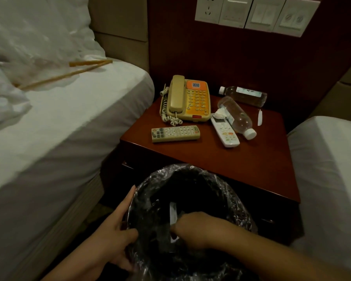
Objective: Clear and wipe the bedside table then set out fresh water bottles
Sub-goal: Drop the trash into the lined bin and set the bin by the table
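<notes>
The dark red bedside table (251, 163) holds two plastic bottles lying on their sides: a clear one (236, 116) resting across a white remote (226, 132), and a labelled one (245, 95) at the back. A crumpled tissue (220, 114) lies beside the clear bottle, and a thin white scrap (259, 117) lies to the right. In front of the table is a bin with a black liner (237, 201). My left hand (111, 240) grips the bin's left rim. Reaching inside the bin, my right hand (197, 228) pinches a white piece of rubbish (172, 213).
A beige and orange telephone (188, 100) and a beige remote (175, 133) sit on the table's left half. White beds flank the table on both sides; chopsticks (65, 75) lie on the left bed. A switch panel (257, 14) is on the wall above.
</notes>
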The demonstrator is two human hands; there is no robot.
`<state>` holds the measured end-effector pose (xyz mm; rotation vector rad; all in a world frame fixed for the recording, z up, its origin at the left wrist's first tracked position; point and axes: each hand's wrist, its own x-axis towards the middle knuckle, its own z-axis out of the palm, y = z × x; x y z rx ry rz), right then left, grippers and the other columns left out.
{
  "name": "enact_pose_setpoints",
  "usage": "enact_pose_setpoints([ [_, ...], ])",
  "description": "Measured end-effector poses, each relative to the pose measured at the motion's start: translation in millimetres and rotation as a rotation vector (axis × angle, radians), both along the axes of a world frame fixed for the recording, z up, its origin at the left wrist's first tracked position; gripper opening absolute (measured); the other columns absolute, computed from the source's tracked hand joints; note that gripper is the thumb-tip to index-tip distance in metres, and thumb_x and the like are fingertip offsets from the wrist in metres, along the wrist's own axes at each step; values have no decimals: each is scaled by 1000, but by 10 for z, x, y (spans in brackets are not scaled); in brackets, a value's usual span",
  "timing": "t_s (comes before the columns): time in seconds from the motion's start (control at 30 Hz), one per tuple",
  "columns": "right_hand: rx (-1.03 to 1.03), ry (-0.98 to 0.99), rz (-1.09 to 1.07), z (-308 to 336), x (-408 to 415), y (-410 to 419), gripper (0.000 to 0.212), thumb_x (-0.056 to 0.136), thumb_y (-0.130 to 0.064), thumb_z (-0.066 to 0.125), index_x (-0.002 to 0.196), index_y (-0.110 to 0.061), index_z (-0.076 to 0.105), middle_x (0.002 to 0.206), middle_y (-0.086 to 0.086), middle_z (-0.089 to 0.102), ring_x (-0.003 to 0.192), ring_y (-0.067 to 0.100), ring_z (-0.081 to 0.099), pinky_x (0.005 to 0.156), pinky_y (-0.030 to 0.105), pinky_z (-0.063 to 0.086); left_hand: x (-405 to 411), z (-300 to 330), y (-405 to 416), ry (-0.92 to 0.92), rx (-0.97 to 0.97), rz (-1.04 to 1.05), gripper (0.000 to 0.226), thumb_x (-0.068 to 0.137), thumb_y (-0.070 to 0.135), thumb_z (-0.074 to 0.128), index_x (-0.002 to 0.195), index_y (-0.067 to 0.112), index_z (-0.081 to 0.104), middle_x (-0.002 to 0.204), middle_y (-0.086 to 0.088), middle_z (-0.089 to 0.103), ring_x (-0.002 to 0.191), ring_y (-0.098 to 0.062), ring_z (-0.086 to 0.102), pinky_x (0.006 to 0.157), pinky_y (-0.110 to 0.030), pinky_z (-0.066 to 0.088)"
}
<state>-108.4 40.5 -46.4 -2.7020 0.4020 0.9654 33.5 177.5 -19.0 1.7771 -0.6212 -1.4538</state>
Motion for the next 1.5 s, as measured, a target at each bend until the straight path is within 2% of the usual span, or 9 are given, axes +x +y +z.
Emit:
enact_pose_setpoints([
  [0.3, 16, -171, -22, 116, 24, -62, 36, 93, -29, 50, 122, -6, 51, 118, 16, 57, 106, 33, 55, 71, 35, 39, 60, 24, 22, -14, -16, -22, 95, 89, -12, 48, 136, 65, 19, 125, 20, 51, 72, -24, 73, 42, -31, 52],
  [0.53, 30, -407, -185, 357, -59, -219, 32, 93, -30, 52, 123, -19, 55, 111, 4, 62, 100, 21, 59, 79, 39, 51, 110, 110, 42, -133, -90, -53, 91, 87, -22, 41, 135, 55, 33, 121, 20, 55, 74, -25, 69, 34, -26, 46],
  [0.67, 238, -672, -386, 802, -126, -411, 20, 91, -25, 59, 111, -27, 62, 106, -11, 65, 92, -1, 59, 82, 19, 49, 220, 285, 64, -145, -116, -9, 88, 87, -23, 38, 130, 54, 44, 114, 12, 63, 42, -13, 62, 29, -23, 42],
  [0.8, 556, -1010, -799, 1258, -97, -933, 12, 91, -13, 57, 94, -23, 64, 92, -2, 67, 76, 7, 63, 71, 23, 54, 345, 417, 68, -175, -181, 38, 87, 86, -24, 40, 126, 53, 48, 110, -4, 64, 43, 7, 58, 37, -8, 43],
  [0.93, -251, -895, -742, 1080, 155, -1832, 29, 92, -18, 55, 121, -19, 59, 118, 5, 58, 103, 18, 56, 80, 32, 48, 497, 595, 92, -116, -159, 51, 87, 85, -21, 44, 120, 59, 49, 103, 6, 64, 46, 8, 59, 41, -8, 45],
  [1.03, -565, -657, -663, 738, 287, -2245, 41, 92, -17, 48, 133, -19, 49, 132, 12, 49, 122, 33, 43, 92, 45, 42, 579, 741, 85, -115, -137, 35, 86, 86, -17, 45, 118, 63, 50, 84, 1, 66, 42, -4, 57, 39, -20, 50],
  [1.2, -592, -614, -752, 531, 420, -2360, 32, 90, -10, 46, 122, -9, 51, 122, 17, 54, 113, 36, 50, 85, 44, 46, 541, 1006, 8, -97, -127, 18, 76, 89, -16, 41, 112, 56, 51, 50, 7, 63, 32, -6, 54, 32, -20, 47],
  [1.37, -584, -750, -775, 488, 423, -2424, 18, 88, -4, 50, 103, -8, 58, 105, 14, 63, 94, 29, 60, 75, 39, 53, 410, 1256, -94, 47, -86, 13, 77, 89, -18, 35, 105, 55, 54, 59, -16, 69, 29, -27, 56, 26, -37, 47],
  [1.5, -346, -988, -892, 727, 349, -2322, 18, 90, -11, 54, 106, -11, 63, 104, 8, 65, 89, 22, 60, 71, 31, 49, 433, 1239, -129, 52, -80, -7, 80, 88, -17, 37, 109, 58, 53, 79, -19, 74, 38, -29, 62, 30, -41, 50],
])
